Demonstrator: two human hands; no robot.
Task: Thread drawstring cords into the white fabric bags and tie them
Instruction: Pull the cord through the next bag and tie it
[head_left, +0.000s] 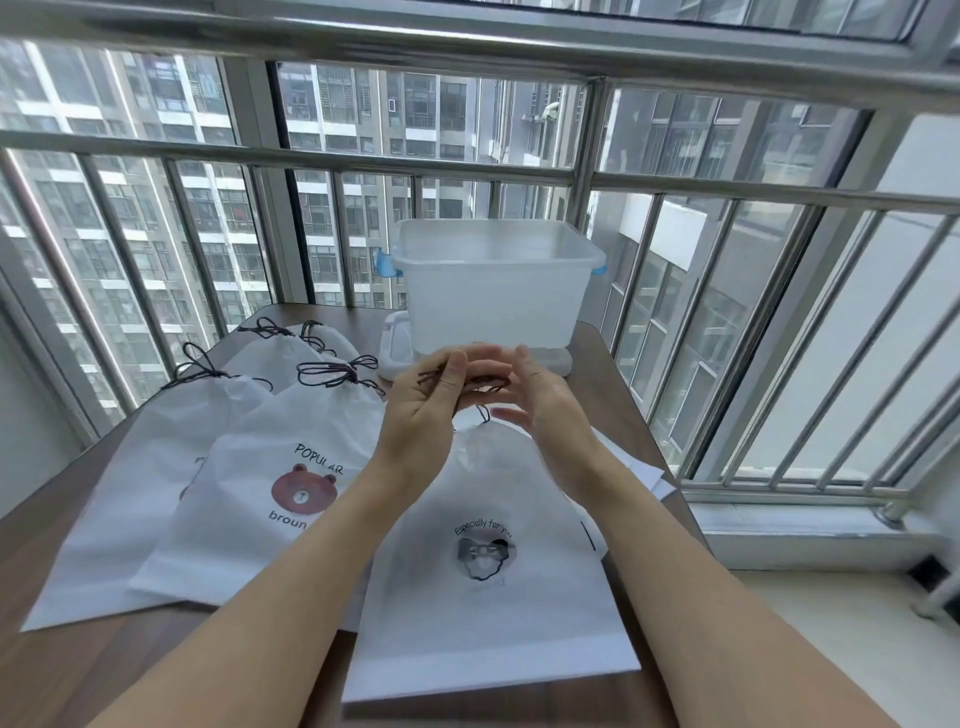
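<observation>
A white fabric bag (488, 613) printed "Especially for you" lies flat on the wooden table in front of me, its gathered top pointing away. Dark drawstring cords (480, 385) rise from that top into both hands. My left hand (431, 410) pinches the cords between thumb and fingers. My right hand (540, 400) holds the other side of the same cords, palm facing left. The cords' ends are partly hidden behind my fingers. To the left lie several white bags, one with a brown bear print (280, 467), each with dark cords tied in a bow at its top.
A translucent plastic storage bin (493, 291) with blue latches stands at the table's far edge on its lid (397, 348). Metal window bars (587, 176) run behind and to the right of the table. More white fabric (644, 473) lies under the bag at right.
</observation>
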